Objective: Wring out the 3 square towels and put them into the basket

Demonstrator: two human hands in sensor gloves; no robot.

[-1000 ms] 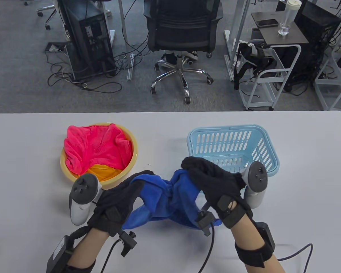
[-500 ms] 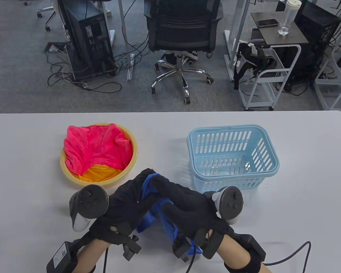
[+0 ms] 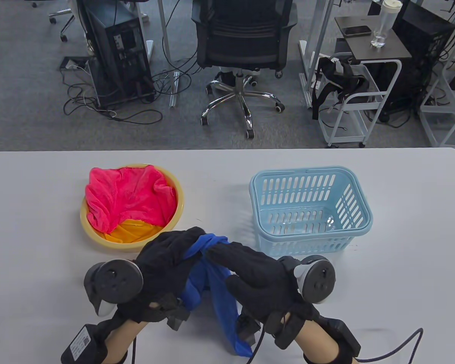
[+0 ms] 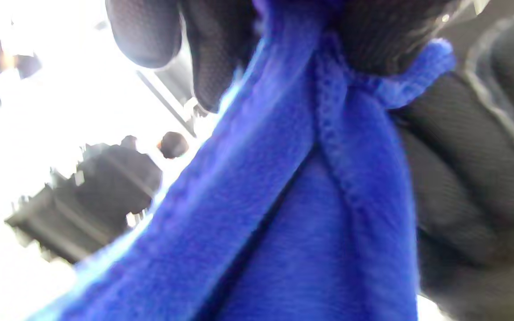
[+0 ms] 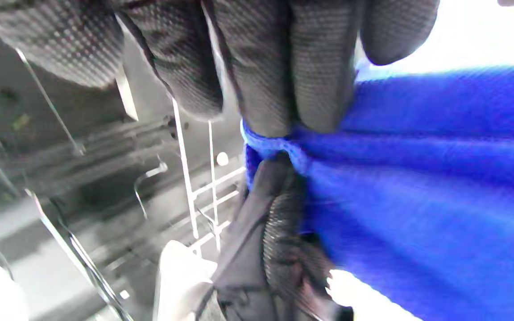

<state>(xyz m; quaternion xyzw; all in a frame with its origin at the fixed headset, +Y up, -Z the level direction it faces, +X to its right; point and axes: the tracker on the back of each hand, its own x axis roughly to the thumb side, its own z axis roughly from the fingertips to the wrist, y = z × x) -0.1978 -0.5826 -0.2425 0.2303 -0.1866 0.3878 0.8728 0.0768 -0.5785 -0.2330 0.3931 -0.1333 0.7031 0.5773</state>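
Note:
Both gloved hands hold a blue towel [image 3: 216, 288] above the table's front middle. My left hand [image 3: 167, 261] and my right hand [image 3: 250, 273] meet at its bunched top, fingers curled round the cloth; the rest hangs down between the wrists. The blue towel [image 4: 301, 200] fills the left wrist view, and in the right wrist view my fingers [image 5: 301, 67] pinch the blue towel [image 5: 417, 169]. A pink towel [image 3: 131, 197] lies over an orange towel [image 3: 134, 229] in a yellow basin [image 3: 176, 216] at the left. The light blue basket [image 3: 311, 210] stands to the right, with nothing in it.
The white table [image 3: 402, 265] stretches to both sides of the hands. Behind its far edge are an office chair [image 3: 242, 45], a computer tower [image 3: 117, 53] and a white cart [image 3: 360, 94] on grey carpet. Cables trail from both wrists.
The hands came together from a spread hold, folding the blue towel so that it now hangs bunched between them. Both hands drew back toward the table's front edge, away from the basket.

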